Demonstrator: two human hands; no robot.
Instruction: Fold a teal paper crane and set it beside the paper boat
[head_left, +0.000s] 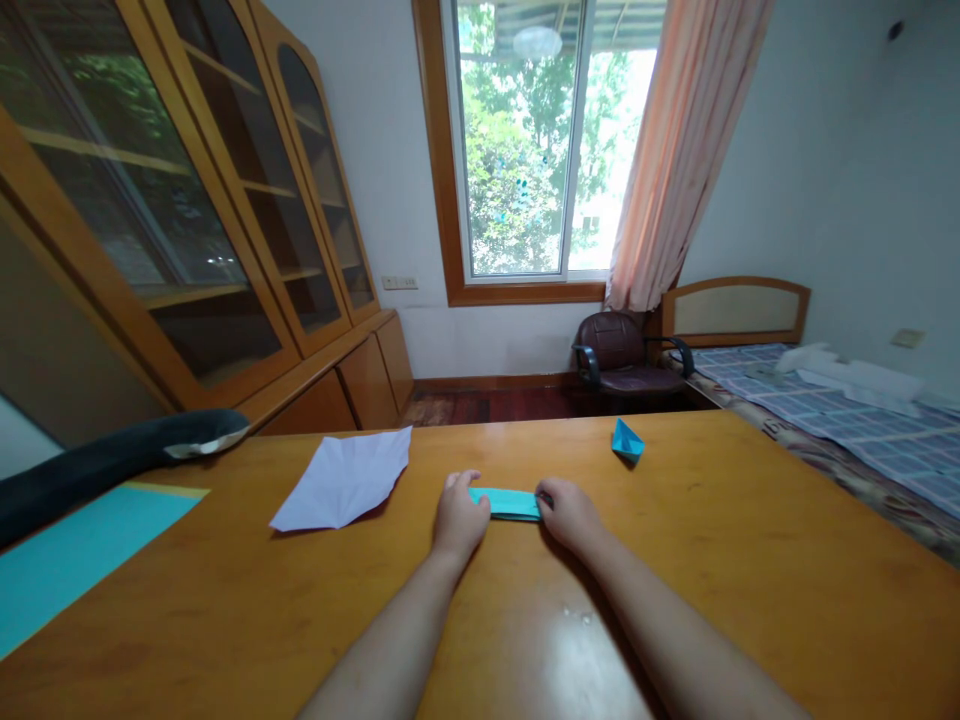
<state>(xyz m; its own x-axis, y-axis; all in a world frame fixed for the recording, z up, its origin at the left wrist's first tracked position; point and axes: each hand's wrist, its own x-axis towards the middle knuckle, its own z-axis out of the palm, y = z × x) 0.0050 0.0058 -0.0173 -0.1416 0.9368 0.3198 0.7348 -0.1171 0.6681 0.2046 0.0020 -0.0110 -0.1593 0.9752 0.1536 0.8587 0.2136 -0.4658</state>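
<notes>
A folded strip of turquoise paper lies level across the middle of the wooden table. My left hand grips its left end, the thumb on the near side and the fingers around the far side. At the other end my right hand is closed on the paper with curled fingers. The strip's two ends are partly hidden by the hands. Beyond my right hand stands a small folded blue paper piece. A creased white paper sheet lies to the left of my left hand.
Flat turquoise sheets with a yellowish edge lie at the table's left side. A dark armrest-like padded shape is behind them. Past the far edge are a brown armchair, a bed and a glass-fronted cabinet.
</notes>
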